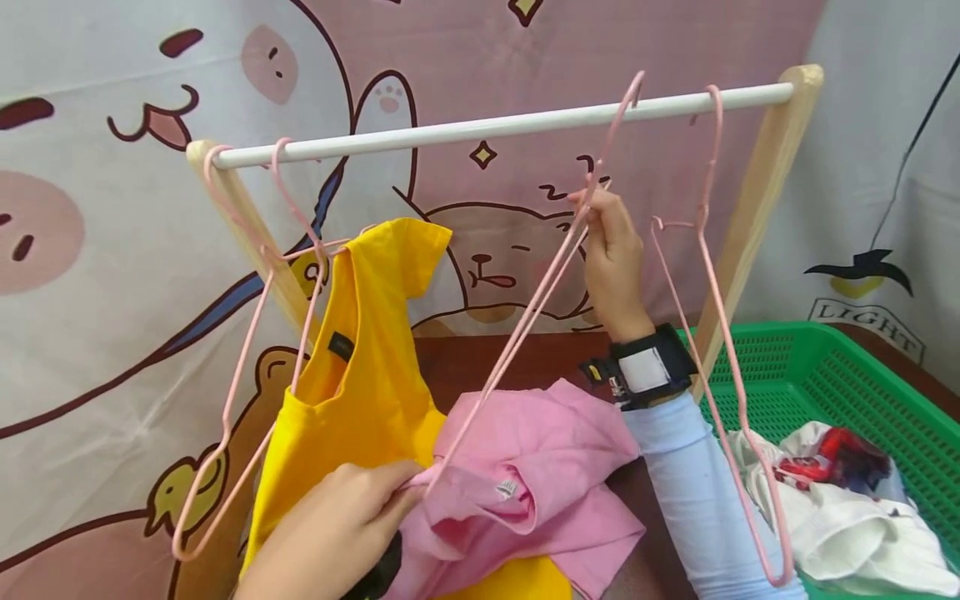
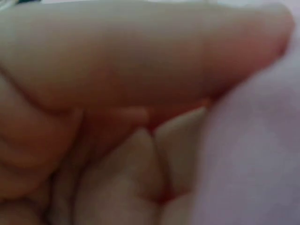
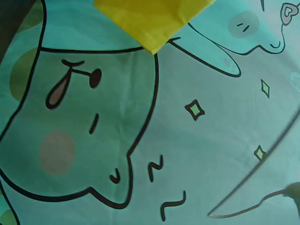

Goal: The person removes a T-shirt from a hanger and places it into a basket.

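My right hand is raised below the white rail and pinches a pink hanger just under its hook. The hook reaches up to the rail, and the hanger slants down to the left. At its low end, my left hand pinches the neckline edge of a pink shirt, which lies bunched with its neck opening and white label showing. Close up in the left wrist view, curled fingers sit beside pink cloth. A yellow shirt hangs on a pink hanger to the left.
The white rail is held by wooden posts. Bare pink hangers hang at its left end and at the right, the latter in front of my right sleeve. A green basket with white printed clothing stands at right.
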